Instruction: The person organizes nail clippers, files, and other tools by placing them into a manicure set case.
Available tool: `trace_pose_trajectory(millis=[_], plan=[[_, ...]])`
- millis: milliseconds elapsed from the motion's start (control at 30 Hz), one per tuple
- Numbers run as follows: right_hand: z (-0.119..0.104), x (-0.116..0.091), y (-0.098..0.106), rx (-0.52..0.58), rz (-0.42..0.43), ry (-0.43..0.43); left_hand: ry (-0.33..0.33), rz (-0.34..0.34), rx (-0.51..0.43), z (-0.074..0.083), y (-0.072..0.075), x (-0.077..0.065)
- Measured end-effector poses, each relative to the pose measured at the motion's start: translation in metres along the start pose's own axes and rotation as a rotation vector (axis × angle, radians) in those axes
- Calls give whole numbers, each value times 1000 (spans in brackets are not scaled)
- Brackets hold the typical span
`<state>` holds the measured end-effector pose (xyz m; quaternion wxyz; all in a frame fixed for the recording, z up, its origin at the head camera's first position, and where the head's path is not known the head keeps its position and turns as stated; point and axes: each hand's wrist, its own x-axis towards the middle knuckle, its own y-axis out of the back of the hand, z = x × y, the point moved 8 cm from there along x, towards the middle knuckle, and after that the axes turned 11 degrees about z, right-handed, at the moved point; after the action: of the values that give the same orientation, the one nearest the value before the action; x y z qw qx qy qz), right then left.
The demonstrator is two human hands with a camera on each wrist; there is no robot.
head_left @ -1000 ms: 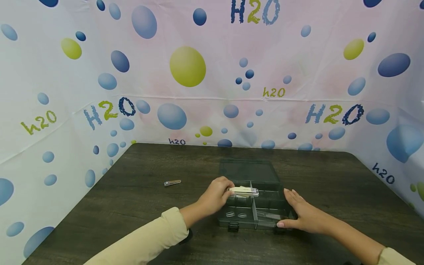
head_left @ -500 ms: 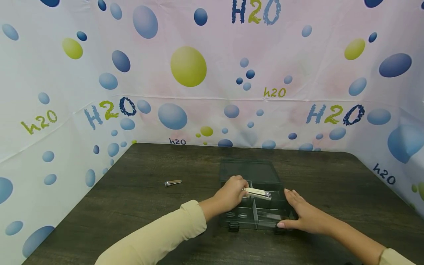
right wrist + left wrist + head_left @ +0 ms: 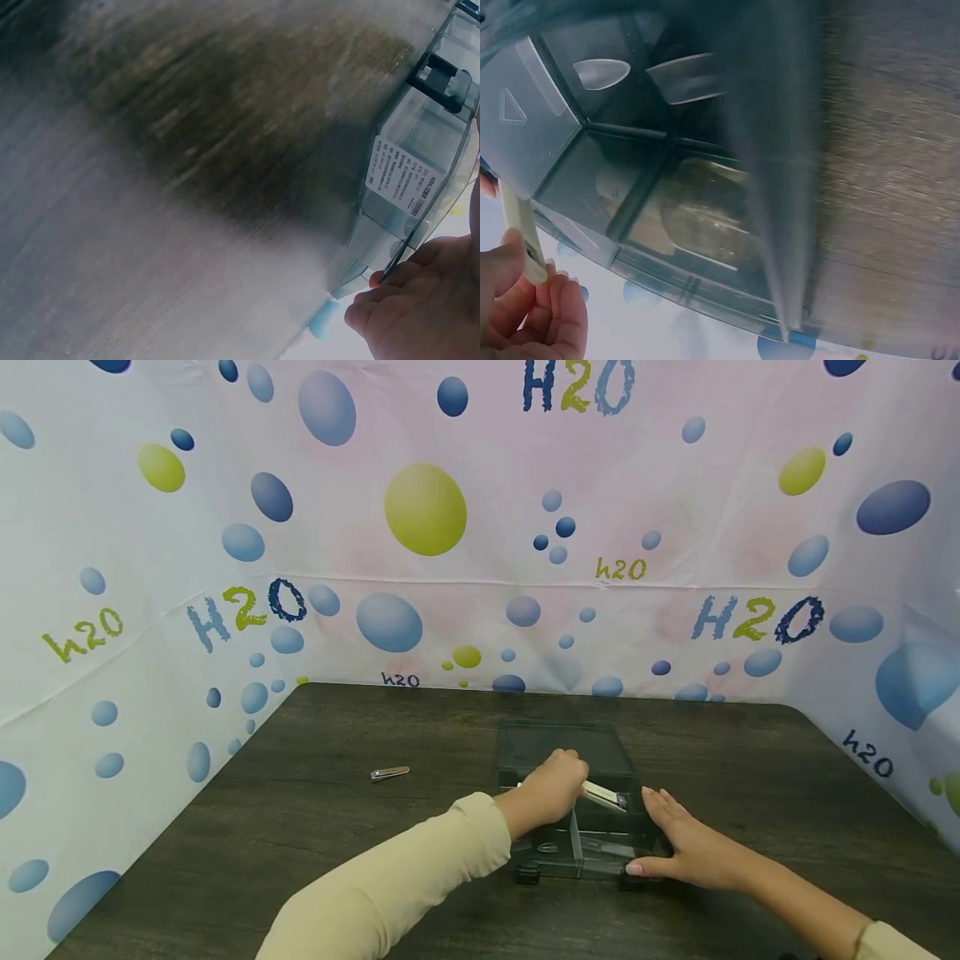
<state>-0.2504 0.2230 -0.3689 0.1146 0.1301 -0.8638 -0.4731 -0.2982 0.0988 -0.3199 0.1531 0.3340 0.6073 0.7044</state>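
In the head view, my left hand point(image 3: 553, 787) pinches a cream and silver nail clipper point(image 3: 603, 796) above the back row of a smoky clear compartment box point(image 3: 600, 870). Thumb and fingers are on the clipper point(image 3: 519, 225) in the left wrist view. My right hand point(image 3: 693, 845) rests along the box's right side, fingers extended, thumb at the front corner. Small clear pieces point(image 3: 548, 847) sit in the front left compartment; a long flat piece point(image 3: 609, 847) lies in the front right one. My left hand hides the back left compartment.
The box's lid point(image 3: 558, 746) is folded back behind it. A smaller nail clipper point(image 3: 390, 773) lies on the dark wooden table point(image 3: 315, 835), left of the box. Black latches point(image 3: 528, 872) stick out at the front. A patterned cloth point(image 3: 480, 635) hangs behind the table.
My left hand has moved right across the box with the cream nail clipper, whose free end now tilts down towards the back right compartment. My right hand has stayed in place.
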Motion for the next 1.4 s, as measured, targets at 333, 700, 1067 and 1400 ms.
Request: trace_pose_trajectory(millis=[333,700,1067,1400], plan=[[1,0,0,-3,1,3,27,-91,110,7,-17,12],[1,-1,1,-7,9,9,40,-102,206,11,-23,15],[2,-1,-1,-2,12,7,39,-71,96,8,-21,7],[2,-1,-2,-2,8,-5,14,49,-157,-1,6,-2]])
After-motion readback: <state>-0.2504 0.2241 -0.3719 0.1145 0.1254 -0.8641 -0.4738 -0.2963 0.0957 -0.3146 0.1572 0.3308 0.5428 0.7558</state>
